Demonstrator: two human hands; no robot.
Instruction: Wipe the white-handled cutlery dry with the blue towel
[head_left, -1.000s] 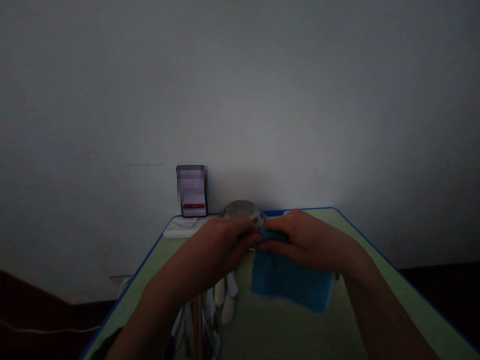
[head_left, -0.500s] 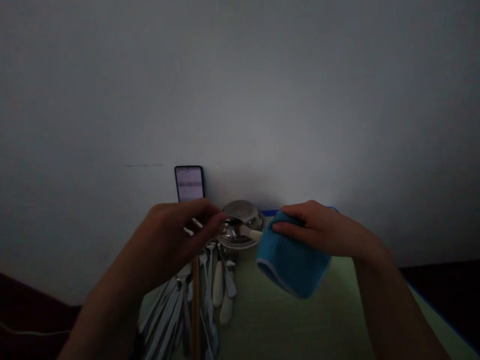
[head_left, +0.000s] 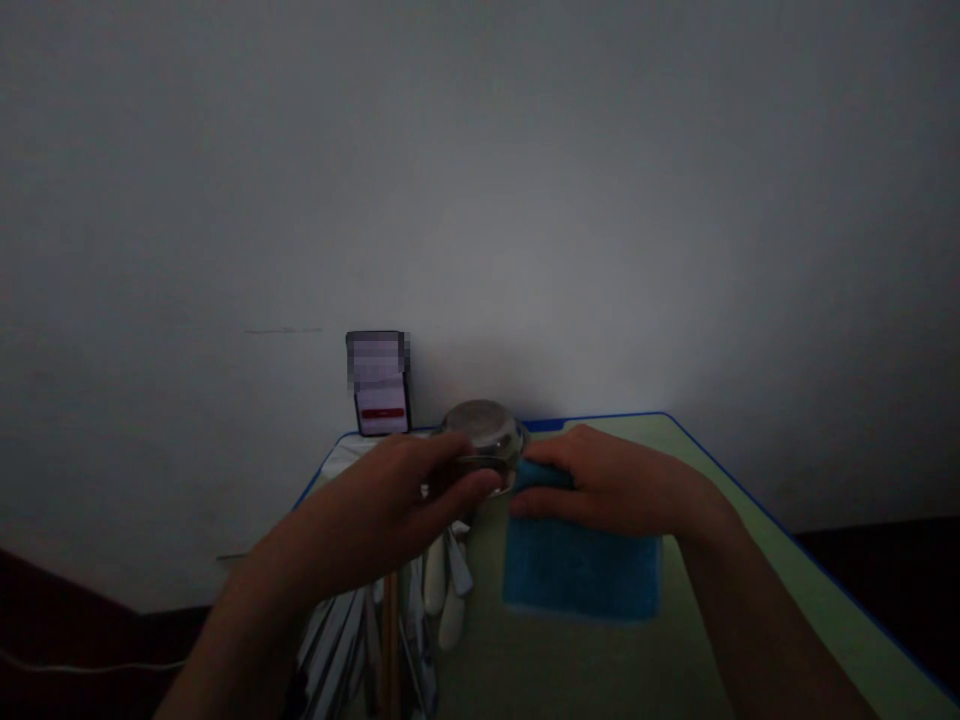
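Observation:
My left hand (head_left: pixel 427 490) is in front of an upturned steel bowl (head_left: pixel 480 422), its thumb and forefinger curled toward each other. The spoon seen in these fingers half a second ago is now mostly hidden and blurred between my hands. My right hand (head_left: pixel 600 480) grips a blue cloth (head_left: pixel 581 570) that hangs below its fingers, close to my left fingertips. Under my left forearm lies metal cutlery (head_left: pixel 334 640), with brown chopsticks (head_left: pixel 390 640) beside it. Cream-handled pieces (head_left: pixel 435 575) lie just right of these.
A phone (head_left: pixel 382 390) leans upright against the grey wall (head_left: pixel 600 200) at the back of the table. The pale green tabletop (head_left: pixel 667 440) has a blue edge. At lower left a white cable (head_left: pixel 97 667) crosses a dark red area.
My left hand has moved right and slightly down, and my right hand slightly left, bringing them closer together. The cloth now hangs flatter and wider. The spoon's pale handle no longer shows.

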